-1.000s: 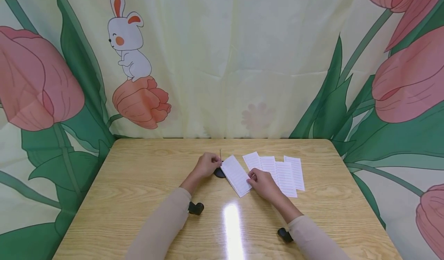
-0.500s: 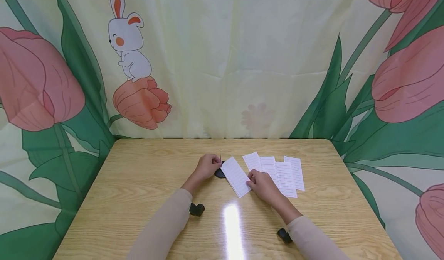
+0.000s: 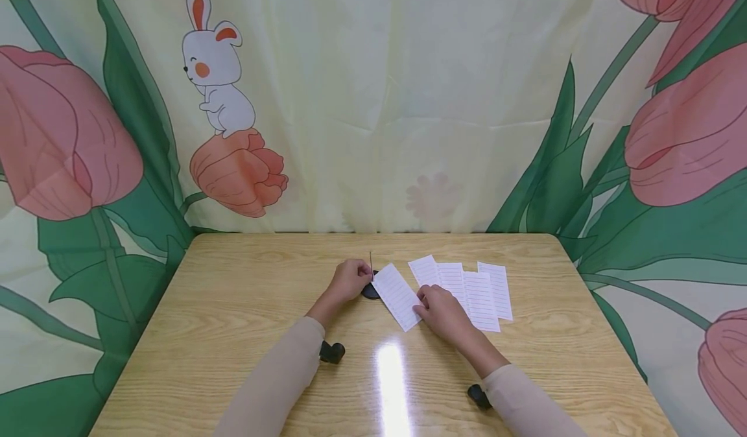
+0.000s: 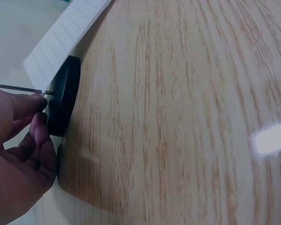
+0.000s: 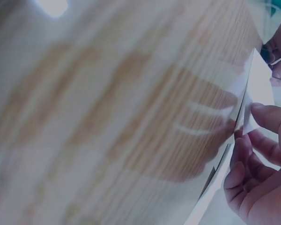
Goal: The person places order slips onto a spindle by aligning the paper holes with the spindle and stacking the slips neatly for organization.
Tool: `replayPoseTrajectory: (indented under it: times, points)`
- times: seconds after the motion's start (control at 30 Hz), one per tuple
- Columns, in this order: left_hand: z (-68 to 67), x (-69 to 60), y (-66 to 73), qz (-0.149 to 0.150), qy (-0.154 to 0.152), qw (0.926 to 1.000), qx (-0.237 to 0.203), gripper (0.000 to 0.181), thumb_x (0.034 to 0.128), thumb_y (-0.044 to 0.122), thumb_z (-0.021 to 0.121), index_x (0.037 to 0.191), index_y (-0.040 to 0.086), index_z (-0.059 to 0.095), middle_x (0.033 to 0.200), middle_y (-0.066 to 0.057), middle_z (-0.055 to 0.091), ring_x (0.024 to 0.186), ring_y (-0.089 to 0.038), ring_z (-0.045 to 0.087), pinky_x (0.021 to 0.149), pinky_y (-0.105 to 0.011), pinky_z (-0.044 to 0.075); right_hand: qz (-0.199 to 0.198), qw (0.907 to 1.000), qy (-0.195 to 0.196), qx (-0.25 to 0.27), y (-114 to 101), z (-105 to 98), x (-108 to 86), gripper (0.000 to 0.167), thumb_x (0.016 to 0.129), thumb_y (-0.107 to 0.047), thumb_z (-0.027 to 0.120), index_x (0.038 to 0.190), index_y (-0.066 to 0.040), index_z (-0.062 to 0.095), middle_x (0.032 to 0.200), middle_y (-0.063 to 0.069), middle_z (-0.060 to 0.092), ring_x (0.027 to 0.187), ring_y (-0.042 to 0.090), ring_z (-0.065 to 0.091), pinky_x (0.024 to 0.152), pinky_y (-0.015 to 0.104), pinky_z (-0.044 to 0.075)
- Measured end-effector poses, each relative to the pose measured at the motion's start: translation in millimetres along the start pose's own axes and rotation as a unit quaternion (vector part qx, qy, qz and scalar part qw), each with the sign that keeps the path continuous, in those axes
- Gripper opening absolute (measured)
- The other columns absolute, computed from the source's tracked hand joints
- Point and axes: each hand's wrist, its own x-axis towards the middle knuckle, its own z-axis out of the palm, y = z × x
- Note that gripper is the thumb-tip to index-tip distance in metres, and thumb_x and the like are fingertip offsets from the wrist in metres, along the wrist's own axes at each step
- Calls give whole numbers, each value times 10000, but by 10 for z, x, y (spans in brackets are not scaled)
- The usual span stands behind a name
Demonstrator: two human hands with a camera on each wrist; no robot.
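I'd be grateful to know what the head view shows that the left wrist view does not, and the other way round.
Only the head view shows the right hand, the spread sheets and the rabbit on the curtain.
Only the left wrist view shows the black base from the side and where the thin rod meets it.
Both share the left hand, held sheet, tabletop, base and rod.

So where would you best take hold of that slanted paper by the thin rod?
Probably a pinch on its right long edge, coming from the right: the paper is a thin, flat sheet, and that edge faces away from the upright rod at its left corner.
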Motion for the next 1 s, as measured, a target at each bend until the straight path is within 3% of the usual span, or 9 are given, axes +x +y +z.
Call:
replayPoseTrajectory:
  times: [0.6,0.83,1.0]
  points:
    - [10,-5,16,-50,53,10000,40,62,956,52,707,898,43,726,793,-41,635,743,-145,546,660,-236,444,16,9999,121,-99,-4,-9,-35,265,882,-261,832,1015,-77,697,890,4,603,785,124,582,724,347,528]
    - [18,1,-7,-70,131,9999,-65,49,970,64,703,934,37,724,843,-58,648,778,-163,561,692,-258,472,102,9996,154,210,35,-44,-31,220,879,-238,830,988,-91,708,899,13,627,817,150,618,748,369,540]
    - [-1,-9,-58,168,228,9996,-71,32,956,55,716,979,34,723,905,-69,663,821,-172,579,723,-295,497,145,9983,196,524,132,-140,-40,204,910,-218,795,1026,-71,714,896,17,623,808,149,577,755,360,507]
